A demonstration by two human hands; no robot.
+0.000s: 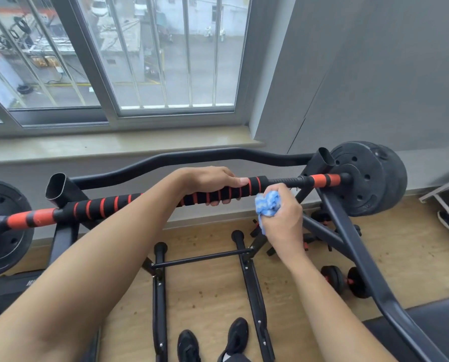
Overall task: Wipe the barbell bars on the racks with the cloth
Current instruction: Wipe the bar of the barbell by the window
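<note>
Head view, bar: the barbell bar (pixel 129 203) lies across the rack (pixel 61 189) from lower left to upper right, wrapped in black foam with orange stripes, with solid orange collars near both ends.
Head view, plates: a black weight plate (pixel 372 178) sits on the right end and another plate (pixel 1 226) on the left end.
Head view, left hand: the left hand (pixel 213 182) is curled over the foam grip right of the middle, thumb lying along the top and fingertips showing beneath, holding the bar.
Head view, right hand: the right hand (pixel 281 214) is closed around a bunched blue cloth (pixel 267 203), just near of the bar.
Head view, cloth position: the cloth is at the right end of the foam, beside the bare dark stretch; whether it touches the bar I cannot tell.
Head view, behind: a curved black bar (pixel 192 156) runs along the far side, below the window sill (pixel 113 145).
Head view, floor: small dumbbells (pixel 346 280) lie on the wooden floor at right, and two black shoes (pixel 213 340) show at the bottom.
Risk, coverage: the steadying hand hides a section of foam, so that patch would likely be missed unless the hand shifts.
Risk, rolling: hard wiping could turn the bar in its cradles, given the heavy plates.
Risk, cloth: a loose tail hanging below the fist might snag on the rack's upright.
</note>
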